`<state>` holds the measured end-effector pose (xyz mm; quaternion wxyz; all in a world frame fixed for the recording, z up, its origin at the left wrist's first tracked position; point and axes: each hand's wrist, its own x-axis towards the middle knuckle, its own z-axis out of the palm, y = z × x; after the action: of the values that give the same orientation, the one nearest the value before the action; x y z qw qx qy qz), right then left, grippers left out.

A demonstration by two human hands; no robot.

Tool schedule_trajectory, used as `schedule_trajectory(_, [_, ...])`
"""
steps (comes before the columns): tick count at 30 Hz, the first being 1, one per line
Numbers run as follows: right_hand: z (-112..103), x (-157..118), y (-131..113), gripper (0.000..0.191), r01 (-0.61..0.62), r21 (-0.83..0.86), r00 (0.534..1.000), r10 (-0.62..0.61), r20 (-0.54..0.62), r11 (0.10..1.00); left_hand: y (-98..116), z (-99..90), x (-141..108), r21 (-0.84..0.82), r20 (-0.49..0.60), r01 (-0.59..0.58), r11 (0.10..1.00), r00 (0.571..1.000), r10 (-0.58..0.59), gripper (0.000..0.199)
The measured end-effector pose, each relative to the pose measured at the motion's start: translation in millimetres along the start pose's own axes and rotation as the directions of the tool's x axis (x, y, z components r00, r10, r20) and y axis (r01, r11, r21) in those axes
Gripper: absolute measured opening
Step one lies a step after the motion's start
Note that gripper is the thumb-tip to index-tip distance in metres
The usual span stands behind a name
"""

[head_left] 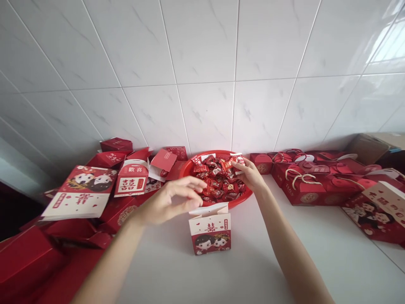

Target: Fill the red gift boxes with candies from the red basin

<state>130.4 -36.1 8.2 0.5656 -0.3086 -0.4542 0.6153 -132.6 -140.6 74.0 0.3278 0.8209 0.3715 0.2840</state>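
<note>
A small red and white candy box (210, 234) with two cartoon faces stands upright on the white table, its top open. Behind it sits a red plastic basket (245, 197) full of wrapped candies (218, 185). My right hand (251, 173) pinches a red and white wrapped candy (238, 160) over the basket's right side. My left hand (172, 200) hovers at the basket's front left, just above and left of the box, with its fingers apart and nothing seen in them.
Red gift boxes (128, 177), some folded flat, pile up on the left. More red boxes (308, 181), several tied with cord, stand along the right, with a cardboard carton (376, 143) behind. A tiled wall (205, 105) rises behind the white table (253, 253).
</note>
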Motion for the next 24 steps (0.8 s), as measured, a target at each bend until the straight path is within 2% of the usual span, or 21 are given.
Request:
schedule_trajectory(2, [5.7, -5.7, -6.4, 0.042, 0.011, -0.039, 0.999, -0.009, 0.039, 0.999, 4.8, 5.1, -16.5, 0.100, 0.040, 0.060, 0.993, 0.997, -0.064, 0.026])
schedule_trajectory(4, [12.8, -13.1, -13.2, 0.042, 0.020, -0.080, 0.998, -0.015, 0.065, 0.997, 2.0, 16.7, -22.8, 0.143, -0.025, 0.121, 0.982, 0.993, -0.119, 0.029])
schedule_trajectory(8, [25.5, -30.1, -25.4, 0.044, 0.071, -0.142, 0.989, -0.051, 0.138, 0.987, -13.8, 42.8, -16.7, 0.055, -0.203, 0.199, 0.978, 0.962, -0.184, 0.031])
schedule_trajectory(11, [30.8, -41.5, -33.6, 0.044, 0.171, -0.230, 0.967, -0.119, 0.223, 0.958, -22.4, 52.6, -9.2, -0.024, -0.243, 0.231, 0.973, 0.942, -0.230, 0.025])
schedule_trajectory(14, [34.1, -49.7, -40.9, 0.041, 0.279, -0.346, 0.936, -0.173, 0.307, 0.896, -24.8, 52.7, -3.7, -0.120, -0.221, 0.278, 0.953, 0.929, -0.299, 0.027])
schedule_trajectory(19, [39.7, -60.5, -47.1, 0.032, 0.446, -0.538, 0.871, -0.209, 0.445, 0.715, -23.7, 48.2, 1.7, -0.205, -0.122, 0.339, 0.918, 0.922, -0.368, 0.046])
schedule_trajectory(24, [50.0, -70.1, -45.7, 0.020, 0.453, -0.800, 0.878, -0.038, 0.478, 0.394, -27.9, 49.0, 2.2, -0.296, -0.025, 0.340, 0.892, 0.931, -0.363, 0.058])
